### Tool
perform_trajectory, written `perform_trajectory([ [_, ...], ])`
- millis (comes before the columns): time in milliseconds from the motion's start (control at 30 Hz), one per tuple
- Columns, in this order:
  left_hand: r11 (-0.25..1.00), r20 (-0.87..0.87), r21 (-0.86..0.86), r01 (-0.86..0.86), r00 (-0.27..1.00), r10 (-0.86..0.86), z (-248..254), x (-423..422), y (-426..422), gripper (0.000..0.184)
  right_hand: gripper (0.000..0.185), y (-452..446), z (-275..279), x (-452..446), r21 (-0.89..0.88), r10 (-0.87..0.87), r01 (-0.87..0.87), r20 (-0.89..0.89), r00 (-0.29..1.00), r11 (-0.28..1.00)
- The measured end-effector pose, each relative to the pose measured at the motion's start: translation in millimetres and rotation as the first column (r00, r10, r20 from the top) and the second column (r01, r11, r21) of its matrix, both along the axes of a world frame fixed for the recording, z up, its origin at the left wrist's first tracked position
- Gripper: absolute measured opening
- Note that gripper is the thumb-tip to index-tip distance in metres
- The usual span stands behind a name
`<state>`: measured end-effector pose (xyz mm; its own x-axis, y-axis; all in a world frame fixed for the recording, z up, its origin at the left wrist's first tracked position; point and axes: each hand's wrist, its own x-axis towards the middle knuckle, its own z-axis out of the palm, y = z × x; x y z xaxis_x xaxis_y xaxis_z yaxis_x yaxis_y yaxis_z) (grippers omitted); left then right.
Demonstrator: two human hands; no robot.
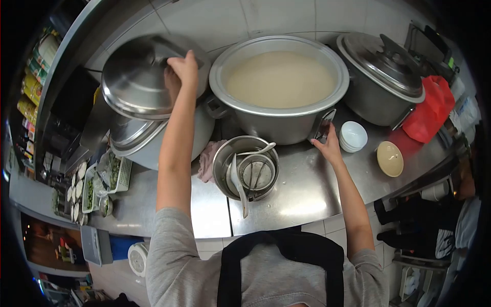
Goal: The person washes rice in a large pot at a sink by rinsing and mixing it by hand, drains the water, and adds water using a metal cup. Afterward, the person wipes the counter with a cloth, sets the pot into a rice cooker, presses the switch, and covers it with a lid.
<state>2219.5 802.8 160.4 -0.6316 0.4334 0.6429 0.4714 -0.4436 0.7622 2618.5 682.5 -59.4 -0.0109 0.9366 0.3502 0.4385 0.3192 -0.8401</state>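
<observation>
My left hand (184,70) is closed on the top of a shiny metal lid (135,77), which is tilted above a covered pot (179,133) at the left. My right hand (327,146) is at the right front side of the large open pot (279,120), its fingers around the dark side handle (324,125). Pale, cloudy contents fill that pot nearly to the rim. In front of it stands a metal bowl (221,176) with a white ladle (238,184), another spoon and a smaller round metal container inside.
A pink cloth (207,159) lies beside the metal bowl. Right of the open pot are stacked white bowls (353,135), a yellowish bowl (389,158), a covered pot (378,102) and a red bag (429,110). Baskets of greens (123,175) stand left. A person in dark clothes (419,227) is at right.
</observation>
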Motion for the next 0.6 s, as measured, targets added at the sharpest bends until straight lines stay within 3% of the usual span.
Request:
perform_trajectory([
  [33,0.999,-0.106,-0.033,0.001,0.994,-0.005,-4,8,-7,0.038,0.08,3,-4,-1,0.092,-0.025,0.021,0.036,0.999,0.996],
  [167,1.0,-0.48,0.008,-0.015,0.877,0.017,-11,40,-13,0.065,0.068,1,6,-5,0.084,-0.004,0.005,-0.015,1.0,0.996],
  [200,0.994,-0.495,-0.11,-0.025,0.868,-0.032,-13,50,-20,0.069,0.068,2,8,-4,0.086,0.003,-0.002,-0.015,1.0,0.996],
  [300,0.991,-0.498,-0.112,-0.072,0.867,0.006,-23,62,-22,0.07,0.063,5,11,0,0.065,-0.01,0.008,0.041,0.999,0.998],
  [400,0.986,-0.431,-0.16,-0.056,0.902,-0.019,-30,55,-43,0.071,0.061,9,9,0,0.076,-0.062,0.065,-0.04,0.997,0.995],
  [467,0.999,-0.418,-0.019,-0.038,0.908,0.026,-26,49,-49,0.068,0.059,16,13,6,0.028,-0.043,0.043,-0.001,0.999,0.999],
  [533,0.986,-0.148,-0.049,0.157,0.975,-0.163,-18,34,-54,0.057,0.058,19,11,10,0.05,-0.035,0.035,0.012,0.999,0.998],
  [600,0.971,0.004,-0.079,0.224,0.974,-0.225,-6,29,-72,0.053,0.058,22,10,10,0.07,-0.024,0.022,0.017,1.0,0.997],
])
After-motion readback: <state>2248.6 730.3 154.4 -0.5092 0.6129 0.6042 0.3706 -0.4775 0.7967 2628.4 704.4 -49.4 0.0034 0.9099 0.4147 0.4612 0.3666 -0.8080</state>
